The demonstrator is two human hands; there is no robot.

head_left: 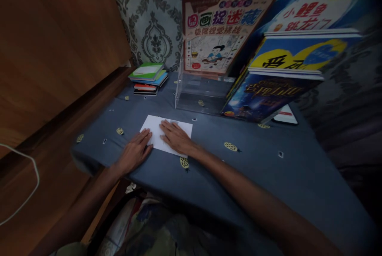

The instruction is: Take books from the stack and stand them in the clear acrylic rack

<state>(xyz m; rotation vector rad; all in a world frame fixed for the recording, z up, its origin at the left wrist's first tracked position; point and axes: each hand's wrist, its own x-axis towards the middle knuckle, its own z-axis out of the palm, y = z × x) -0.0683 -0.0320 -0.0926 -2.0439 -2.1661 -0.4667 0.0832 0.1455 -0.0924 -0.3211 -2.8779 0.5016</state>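
Note:
A white sheet of paper (155, 132) lies flat on the blue-grey tablecloth, near the table's front edge. My left hand (135, 150) rests at its left side, fingers stretched out, with the fingertips on the paper's edge. Across the upper middle of the sheet my right hand (176, 136) lies flat, palm down and fingers extended. Neither hand grips anything. Part of the paper is hidden under the right hand.
Behind the paper stands a clear acrylic rack (193, 103) with picture books (221, 37) upright in it. A stack of small books (147, 75) sits at the back left. A phone (286, 116) lies partly behind the books. A white cable (36, 168) hangs at the left.

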